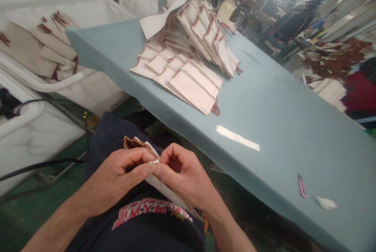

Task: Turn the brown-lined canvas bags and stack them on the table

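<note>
Above my lap, my left hand (125,171) and my right hand (186,173) meet at the fingertips, both pinching the edge of a cream fabric piece with brown trim (167,194). Its brown-lined end sticks out above my left fingers, and its pale length runs down beneath my right hand. Between the fingertips a small white bit of the edge shows. Much of the piece is hidden by my hands. On the table beside me lies a stack of cream sewn pieces with pockets and brown loops (190,83).
The blue-green covered table (273,126) slants across the right. On it are a white strip (237,137), a pink-handled cutter (301,186) and a pale scrap (326,202). White bins (100,83) stand at left, one holding fabric pieces. Another person (289,25) sits far back.
</note>
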Demonstrator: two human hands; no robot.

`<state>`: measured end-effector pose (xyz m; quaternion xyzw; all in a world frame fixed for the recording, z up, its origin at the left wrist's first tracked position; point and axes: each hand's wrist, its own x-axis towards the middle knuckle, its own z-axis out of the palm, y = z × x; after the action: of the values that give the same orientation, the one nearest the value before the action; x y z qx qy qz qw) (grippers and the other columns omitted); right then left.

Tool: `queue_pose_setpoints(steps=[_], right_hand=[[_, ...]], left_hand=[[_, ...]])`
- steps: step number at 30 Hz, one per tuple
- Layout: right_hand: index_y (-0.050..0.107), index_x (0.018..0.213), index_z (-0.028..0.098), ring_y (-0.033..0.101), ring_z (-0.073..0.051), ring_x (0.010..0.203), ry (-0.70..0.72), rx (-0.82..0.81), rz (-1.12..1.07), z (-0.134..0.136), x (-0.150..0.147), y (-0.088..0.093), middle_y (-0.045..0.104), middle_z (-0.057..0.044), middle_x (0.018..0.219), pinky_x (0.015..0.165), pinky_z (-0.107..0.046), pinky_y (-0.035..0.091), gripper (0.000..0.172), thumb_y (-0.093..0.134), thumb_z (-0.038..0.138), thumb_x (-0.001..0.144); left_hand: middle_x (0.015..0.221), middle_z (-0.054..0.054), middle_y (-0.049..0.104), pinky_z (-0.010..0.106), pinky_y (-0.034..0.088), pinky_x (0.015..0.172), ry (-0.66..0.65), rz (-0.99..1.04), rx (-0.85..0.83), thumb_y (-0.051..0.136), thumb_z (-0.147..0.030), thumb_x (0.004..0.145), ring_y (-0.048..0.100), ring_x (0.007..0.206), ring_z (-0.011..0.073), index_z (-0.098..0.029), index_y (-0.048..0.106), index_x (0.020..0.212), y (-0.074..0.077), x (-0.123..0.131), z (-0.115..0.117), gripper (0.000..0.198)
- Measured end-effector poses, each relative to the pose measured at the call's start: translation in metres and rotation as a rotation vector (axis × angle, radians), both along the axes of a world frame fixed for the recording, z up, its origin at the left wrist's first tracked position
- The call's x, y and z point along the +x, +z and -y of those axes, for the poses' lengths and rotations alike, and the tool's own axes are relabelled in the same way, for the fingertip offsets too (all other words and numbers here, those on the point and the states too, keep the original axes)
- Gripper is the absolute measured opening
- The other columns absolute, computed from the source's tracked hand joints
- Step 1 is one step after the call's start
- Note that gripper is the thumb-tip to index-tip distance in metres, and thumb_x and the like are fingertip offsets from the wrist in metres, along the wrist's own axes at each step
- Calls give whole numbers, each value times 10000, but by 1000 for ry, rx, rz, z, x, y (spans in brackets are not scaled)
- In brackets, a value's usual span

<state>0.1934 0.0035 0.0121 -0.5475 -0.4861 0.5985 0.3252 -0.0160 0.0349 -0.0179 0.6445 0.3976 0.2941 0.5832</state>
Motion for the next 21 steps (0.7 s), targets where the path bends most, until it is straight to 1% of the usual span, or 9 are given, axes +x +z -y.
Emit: queue_pose_setpoints(steps=[3, 5, 8, 10, 13, 15, 17, 19, 21], right_hand=[[618, 858, 223, 448, -107, 632, 20, -111, -129, 0, 3, 1, 590, 64, 727, 564, -254, 333, 519, 923, 642, 886], [595, 852, 227, 432, -106, 624, 31, -148, -156, -2, 3, 2, 575, 66, 719, 565, -258, 329, 597, 920, 728, 847], [584, 841, 226, 416, -107, 632, 33, -141, -150, -4, 1, 3, 548, 69, 715, 570, -258, 318, 621, 894, 764, 845], [576, 839, 227, 412, -109, 636, 40, -134, -168, -4, -1, 4, 533, 72, 710, 573, -256, 320, 579, 870, 724, 880], [569, 841, 233, 429, -116, 638, 45, -80, -132, -1, -4, 7, 535, 67, 710, 590, -260, 347, 423, 774, 579, 974], [582, 850, 235, 487, -127, 662, 29, 12, -12, 2, -7, 9, 573, 53, 731, 624, -271, 384, 317, 724, 477, 996], [611, 873, 234, 552, -139, 691, 4, 116, 136, 5, -11, 9, 622, 38, 762, 658, -281, 416, 244, 726, 419, 982], [640, 901, 236, 579, -141, 691, -21, 190, 251, 6, -15, 6, 649, 31, 776, 670, -286, 430, 200, 738, 395, 972], [655, 907, 237, 577, -138, 667, -54, 220, 327, 6, -19, -1, 652, 32, 765, 661, -288, 424, 193, 744, 398, 965]], left_hand=[[732, -23, 752, 214, 506, 611, -5, 36, -36, 740, -449, 1014, 640, 669, 155, -222, 794, 772, 1, 1, 1, 336], [721, -21, 746, 215, 509, 613, 7, 41, -24, 747, -458, 1012, 641, 667, 157, -219, 789, 760, 2, 2, 1, 350], [693, -30, 729, 216, 515, 624, 19, 41, 17, 726, -434, 1027, 624, 638, 147, -221, 790, 752, 1, 2, 1, 354], [672, -37, 714, 217, 514, 623, 31, 46, 31, 719, -420, 1032, 609, 617, 142, -223, 784, 736, 0, 1, 2, 361], [701, -30, 741, 214, 517, 620, 38, 80, 7, 709, -404, 1047, 644, 640, 148, -226, 806, 764, -1, -1, 4, 348], [748, -21, 775, 210, 528, 626, 49, 108, -20, 708, -383, 1056, 677, 671, 153, -225, 827, 804, -3, -2, 4, 321], [784, -12, 796, 208, 545, 640, 68, 116, -33, 716, -375, 1052, 697, 693, 157, -221, 837, 823, -5, -3, 4, 302], [775, -9, 790, 209, 549, 646, 110, 90, -18, 718, -380, 1039, 695, 696, 159, -216, 825, 798, -8, -2, 2, 311], [728, -13, 760, 211, 532, 625, 179, 40, 17, 702, -380, 1017, 668, 665, 154, -211, 794, 743, -8, 0, 1, 335]])
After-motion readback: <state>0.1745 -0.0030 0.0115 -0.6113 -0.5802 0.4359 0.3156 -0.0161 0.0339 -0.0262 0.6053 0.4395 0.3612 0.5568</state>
